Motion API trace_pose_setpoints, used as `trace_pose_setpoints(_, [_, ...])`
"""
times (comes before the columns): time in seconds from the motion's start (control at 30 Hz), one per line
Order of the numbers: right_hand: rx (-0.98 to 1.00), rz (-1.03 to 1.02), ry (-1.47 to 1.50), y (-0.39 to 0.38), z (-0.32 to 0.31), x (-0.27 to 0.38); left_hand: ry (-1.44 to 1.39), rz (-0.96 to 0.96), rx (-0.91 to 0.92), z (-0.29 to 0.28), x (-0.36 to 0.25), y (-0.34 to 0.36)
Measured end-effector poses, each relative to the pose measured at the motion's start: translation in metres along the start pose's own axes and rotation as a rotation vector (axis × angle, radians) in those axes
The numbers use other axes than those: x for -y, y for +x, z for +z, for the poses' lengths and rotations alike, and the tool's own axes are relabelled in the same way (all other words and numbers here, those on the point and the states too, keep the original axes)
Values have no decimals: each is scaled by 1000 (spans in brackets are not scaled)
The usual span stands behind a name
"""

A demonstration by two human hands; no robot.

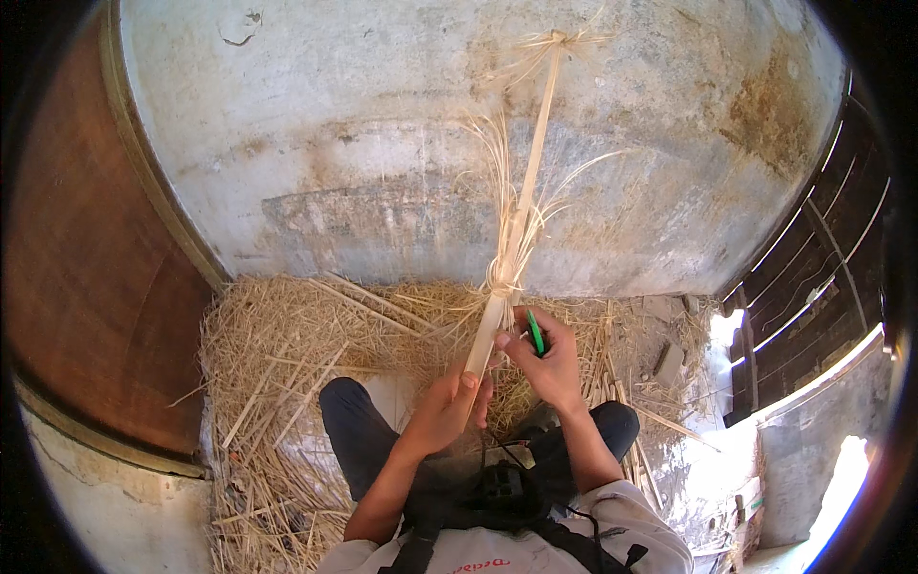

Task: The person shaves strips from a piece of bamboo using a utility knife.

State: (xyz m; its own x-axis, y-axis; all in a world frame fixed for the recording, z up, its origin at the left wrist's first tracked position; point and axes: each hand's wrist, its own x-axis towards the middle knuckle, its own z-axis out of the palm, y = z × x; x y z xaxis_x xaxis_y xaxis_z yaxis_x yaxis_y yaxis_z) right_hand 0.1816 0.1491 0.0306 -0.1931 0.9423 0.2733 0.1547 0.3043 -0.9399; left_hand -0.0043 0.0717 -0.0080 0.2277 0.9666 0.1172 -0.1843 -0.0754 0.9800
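A long pale bamboo strip [490, 325] slopes from my lap up toward the wall, with thin shavings curling off it in tufts. My left hand [438, 413] is closed round its near end, the thumb lying on top. On the right side of the strip, my right hand [547, 362] has a slim green tool [535, 333] in its grip, sticking up between thumb and fingers. Its thumb and fingertips press near the strip. Whether the tool has a blade cannot be made out. Just beyond my hands a bunch of curled shavings [503, 287] rings the strip.
Straw-like shavings and loose strips [277, 411] cover the floor around my knees. A stained wall [382, 143] rises in front. A brown panel [105, 239] stands at the left, dark slats [813, 258] at the right. A small block [669, 364] lies on the floor at right.
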Motion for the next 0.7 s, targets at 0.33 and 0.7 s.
trace_pose_setpoints(0.33, [-48,-100,-47,15,7,-9,652,211,-373,7,-30,-14])
trace_pose_setpoints(0.7, [-73,-126,-16,15,4,-3,415,-46,-176,-8,-31,-11])
